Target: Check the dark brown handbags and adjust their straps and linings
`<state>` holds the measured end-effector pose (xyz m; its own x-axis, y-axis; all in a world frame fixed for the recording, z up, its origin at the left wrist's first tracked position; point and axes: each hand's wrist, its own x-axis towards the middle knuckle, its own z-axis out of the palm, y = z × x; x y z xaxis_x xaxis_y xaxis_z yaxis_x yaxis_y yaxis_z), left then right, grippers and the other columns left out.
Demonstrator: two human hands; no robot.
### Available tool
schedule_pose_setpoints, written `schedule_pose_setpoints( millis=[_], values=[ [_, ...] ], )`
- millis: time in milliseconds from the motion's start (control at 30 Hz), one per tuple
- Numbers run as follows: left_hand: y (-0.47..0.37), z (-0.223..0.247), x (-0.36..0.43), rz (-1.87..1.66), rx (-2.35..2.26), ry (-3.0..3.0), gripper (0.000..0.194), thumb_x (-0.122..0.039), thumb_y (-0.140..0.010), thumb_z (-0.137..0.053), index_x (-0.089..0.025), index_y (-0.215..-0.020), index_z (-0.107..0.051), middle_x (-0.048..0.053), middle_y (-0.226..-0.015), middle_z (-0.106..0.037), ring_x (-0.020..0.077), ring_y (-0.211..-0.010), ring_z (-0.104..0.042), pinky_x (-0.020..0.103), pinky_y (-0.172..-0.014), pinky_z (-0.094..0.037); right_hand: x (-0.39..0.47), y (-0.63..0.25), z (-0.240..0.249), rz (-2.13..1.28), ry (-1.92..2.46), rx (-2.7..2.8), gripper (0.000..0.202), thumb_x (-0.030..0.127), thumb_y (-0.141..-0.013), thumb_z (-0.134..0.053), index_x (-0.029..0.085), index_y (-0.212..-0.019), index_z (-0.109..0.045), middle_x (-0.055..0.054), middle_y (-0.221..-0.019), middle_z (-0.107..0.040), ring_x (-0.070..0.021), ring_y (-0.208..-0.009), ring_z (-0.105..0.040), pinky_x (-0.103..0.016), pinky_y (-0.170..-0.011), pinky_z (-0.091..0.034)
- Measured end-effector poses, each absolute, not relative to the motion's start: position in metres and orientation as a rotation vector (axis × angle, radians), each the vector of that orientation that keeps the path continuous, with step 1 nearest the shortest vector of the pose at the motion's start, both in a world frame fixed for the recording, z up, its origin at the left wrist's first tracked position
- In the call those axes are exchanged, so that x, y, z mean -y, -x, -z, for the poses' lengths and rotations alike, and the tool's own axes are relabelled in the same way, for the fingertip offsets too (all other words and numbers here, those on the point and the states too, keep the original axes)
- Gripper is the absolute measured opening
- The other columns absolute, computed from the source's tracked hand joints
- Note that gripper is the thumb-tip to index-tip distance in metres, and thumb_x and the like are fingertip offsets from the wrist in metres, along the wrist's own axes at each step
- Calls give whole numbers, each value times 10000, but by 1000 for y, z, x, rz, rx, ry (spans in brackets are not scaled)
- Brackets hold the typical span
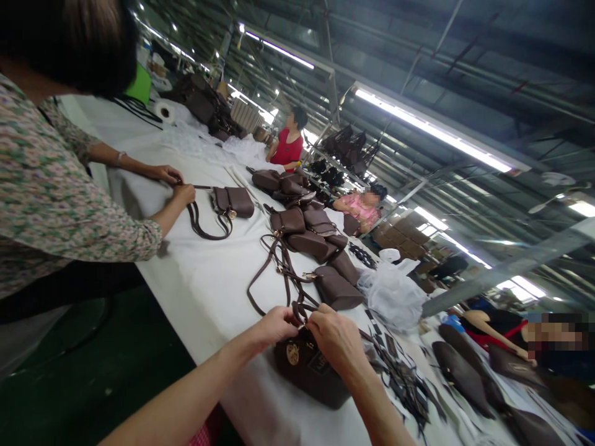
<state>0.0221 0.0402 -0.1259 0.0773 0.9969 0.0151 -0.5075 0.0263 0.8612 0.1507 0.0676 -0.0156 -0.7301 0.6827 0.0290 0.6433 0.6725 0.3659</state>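
Note:
A dark brown handbag (302, 371) with a round gold emblem lies on the white table (209, 291) right in front of me. My left hand (274, 325) and my right hand (335, 339) are both closed on its thin brown strap (264, 272) at the top of the bag. The strap loops away from my hands across the table toward the other bags.
A row of finished brown bags (320, 241) lies further along the table. A co-worker in a flowered shirt (51, 186) stands at left, hands on another bag's strap (204, 226). Clear plastic wrapping (393, 297), black straps (404, 384), other workers sit across.

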Motion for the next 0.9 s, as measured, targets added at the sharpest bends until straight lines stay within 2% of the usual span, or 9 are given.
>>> schedule_pose_setpoints(
  millis=[200, 300, 400, 533, 667, 767, 900],
  values=[
    [-41, 131, -37, -1516, -1088, -1027, 148, -135, -642, -564, -139, -699, -700, 1, -665, -653, 160, -678, -574, 241, -646, -414, -68, -151, 18, -491, -1140, -2778, 214, 244, -917, -537, 208, -762, -679, -31, -816, -644, -127, -637, -597, -249, -513, -279],
    [-50, 132, -38, -1610, -1240, -1034, 111, -157, -698, -552, -151, -622, -632, 14, -672, -602, 159, -689, -538, 246, -638, -389, -69, -154, 19, -401, -1163, -2828, 210, 225, -904, -531, 200, -747, -668, -34, -819, -637, -131, -654, -595, -241, -543, -320],
    [-46, 130, -33, -1652, -1319, -1095, 150, -146, -734, -524, -167, -592, -567, 9, -670, -550, 152, -683, -500, 253, -643, -365, -71, -161, 13, -144, -1151, -2963, 132, 143, -841, -540, 198, -849, -660, -28, -833, -627, -150, -734, -602, -237, -639, -398],
    [-22, 121, -18, -1645, -1390, -1321, 126, -115, -752, -501, -180, -655, -550, 1, -689, -535, 141, -663, -483, 249, -624, -355, -73, -165, 2, 206, -1103, -3103, 194, 89, -788, -532, 187, -920, -636, -23, -862, -629, -160, -809, -596, -251, -740, -439],
    [1, 104, -3, -1650, -1482, -1613, 128, -96, -778, -462, -186, -715, -528, 7, -739, -528, 138, -673, -476, 250, -612, -355, -73, -149, 5, 203, -1014, -3154, 231, 125, -892, -447, 178, -867, -671, -40, -856, -625, -148, -790, -595, -252, -745, -428],
    [12, 90, 0, -1700, -1505, -1676, 126, -105, -796, -452, -188, -734, -522, 10, -757, -525, 142, -690, -482, 256, -615, -364, -73, -134, 13, 269, -930, -3147, 210, 88, -856, -507, 175, -869, -698, -42, -850, -634, -146, -800, -602, -238, -738, -424],
    [16, 84, -5, -1731, -1471, -1621, 114, -121, -790, -472, -185, -713, -529, 8, -745, -538, 141, -693, -508, 261, -618, -387, -77, -125, 19, 317, -912, -3154, 177, 76, -823, -561, 165, -760, -700, -24, -760, -625, -139, -733, -584, -222, -674, -402]
  ],
)
